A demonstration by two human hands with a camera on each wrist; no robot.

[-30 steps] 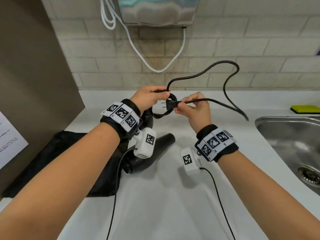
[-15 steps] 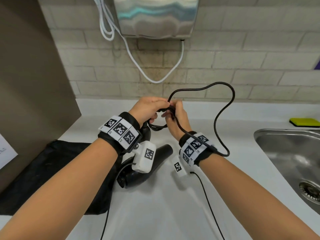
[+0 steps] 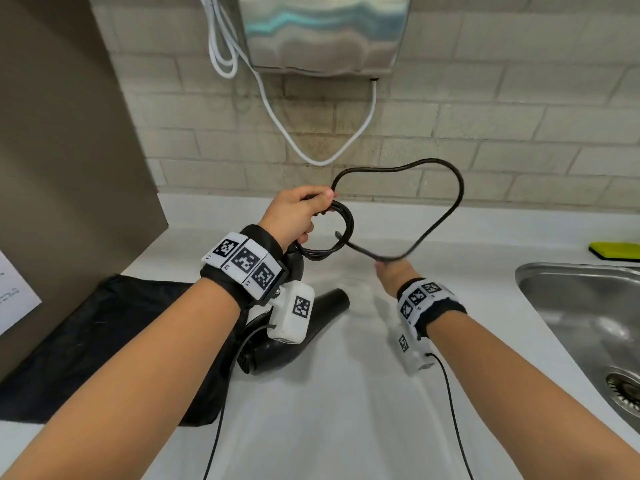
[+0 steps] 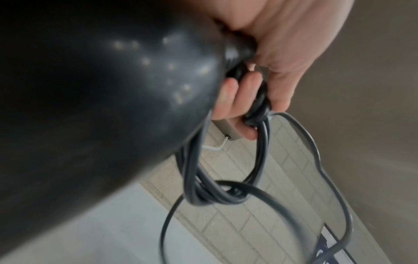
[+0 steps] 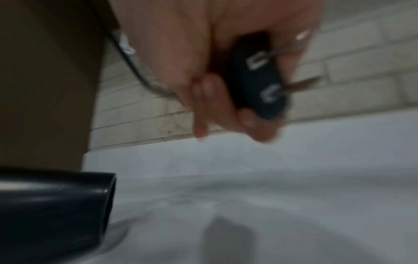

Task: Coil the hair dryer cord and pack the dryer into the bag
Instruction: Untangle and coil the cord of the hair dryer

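The black hair dryer (image 3: 294, 332) lies on the white counter (image 3: 329, 427), its nozzle (image 5: 56, 205) pointing right. My left hand (image 3: 298, 216) grips several coiled turns of the black cord (image 3: 346, 230) above the dryer; in the left wrist view the coil (image 4: 257, 110) runs between thumb and fingers. A wide loose loop of cord (image 3: 457, 199) arcs up and right, then down to my right hand (image 3: 391, 275). That hand holds the black plug (image 5: 257, 78), prongs pointing away. The black bag (image 3: 104, 341) lies flat at the left, partly under the dryer.
A steel sink (image 3: 588, 323) is set into the counter at the right, with a yellow-green sponge (image 3: 614, 251) behind it. A metal wall dispenser (image 3: 325, 29) with white cables (image 3: 311, 147) hangs on the brick wall. A brown panel (image 3: 69, 150) closes the left side.
My right hand has pulled away from the left, down and to the right, drawing the plug end through the coil. The loose loop has grown wider.
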